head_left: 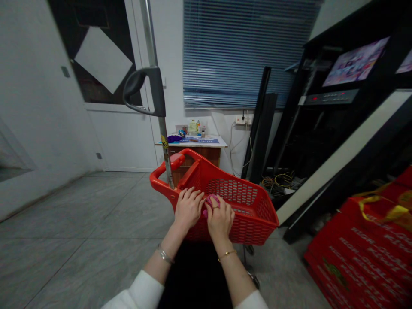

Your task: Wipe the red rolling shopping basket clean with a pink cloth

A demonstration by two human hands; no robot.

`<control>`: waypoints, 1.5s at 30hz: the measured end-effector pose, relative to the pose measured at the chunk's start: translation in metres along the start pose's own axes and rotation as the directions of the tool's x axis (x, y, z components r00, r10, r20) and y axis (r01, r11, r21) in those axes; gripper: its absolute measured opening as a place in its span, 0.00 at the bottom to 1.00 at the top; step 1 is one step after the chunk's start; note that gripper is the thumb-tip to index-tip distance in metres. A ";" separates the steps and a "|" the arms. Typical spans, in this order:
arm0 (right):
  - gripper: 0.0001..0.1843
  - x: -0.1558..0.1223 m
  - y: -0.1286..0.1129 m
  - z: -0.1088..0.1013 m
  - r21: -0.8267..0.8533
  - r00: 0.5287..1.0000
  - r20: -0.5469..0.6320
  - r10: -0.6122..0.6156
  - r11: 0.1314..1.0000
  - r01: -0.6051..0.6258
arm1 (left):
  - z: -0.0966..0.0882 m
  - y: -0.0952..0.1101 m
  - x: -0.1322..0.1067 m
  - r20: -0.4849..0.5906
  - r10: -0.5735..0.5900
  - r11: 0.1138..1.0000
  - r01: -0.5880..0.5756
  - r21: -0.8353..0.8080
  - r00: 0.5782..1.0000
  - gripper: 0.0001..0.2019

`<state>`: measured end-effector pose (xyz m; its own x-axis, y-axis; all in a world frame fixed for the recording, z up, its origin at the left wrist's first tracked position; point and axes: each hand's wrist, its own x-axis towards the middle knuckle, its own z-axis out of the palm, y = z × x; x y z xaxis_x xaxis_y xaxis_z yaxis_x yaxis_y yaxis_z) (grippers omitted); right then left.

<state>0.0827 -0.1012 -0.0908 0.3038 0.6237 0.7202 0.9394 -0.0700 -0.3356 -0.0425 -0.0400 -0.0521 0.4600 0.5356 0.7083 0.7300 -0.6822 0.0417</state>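
Note:
A red plastic shopping basket (244,193) on wheels stands on the grey tiled floor in front of me, with a metal pole and a grey pull handle (144,91) rising at its left end. Both my hands rest at its near rim. My left hand (188,208) has its fingers curled over the rim, next to a small pink object (213,201). My right hand (220,216) is closed around that pink object, which is mostly hidden by the fingers.
A small wooden table (196,150) with bottles and papers stands against the back wall under window blinds. Black shelving with screens (347,107) leans at the right. Red cartons (360,249) are stacked at the lower right. Cables lie on the floor behind the basket.

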 end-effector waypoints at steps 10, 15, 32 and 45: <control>0.20 -0.012 0.074 -0.016 -0.061 0.983 -0.155 0.099 0.992 -0.109 | 0.000 0.003 0.000 -0.033 -0.014 1.000 0.013 -0.017 0.999 0.16; 0.19 0.000 0.003 0.005 -0.012 0.999 -0.031 0.009 1.000 -0.009 | 0.001 0.001 0.001 -0.015 -0.019 1.000 0.019 -0.011 1.000 0.16; 0.19 -0.009 0.072 -0.006 -0.111 0.982 -0.186 0.007 0.993 -0.028 | 0.014 0.016 -0.005 -0.037 -0.022 0.999 0.023 0.024 0.999 0.16; 0.20 -0.018 0.156 -0.030 -0.095 0.960 -0.281 0.023 0.994 -0.052 | 0.008 0.012 -0.009 -0.020 0.009 0.999 -0.008 0.041 1.000 0.16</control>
<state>0.2284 -0.1471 -0.1380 0.3581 0.3784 0.8536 0.9331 -0.1764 -0.3133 -0.0337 -0.0490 -0.0642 0.4563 0.5196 0.7223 0.7464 -0.6654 0.0071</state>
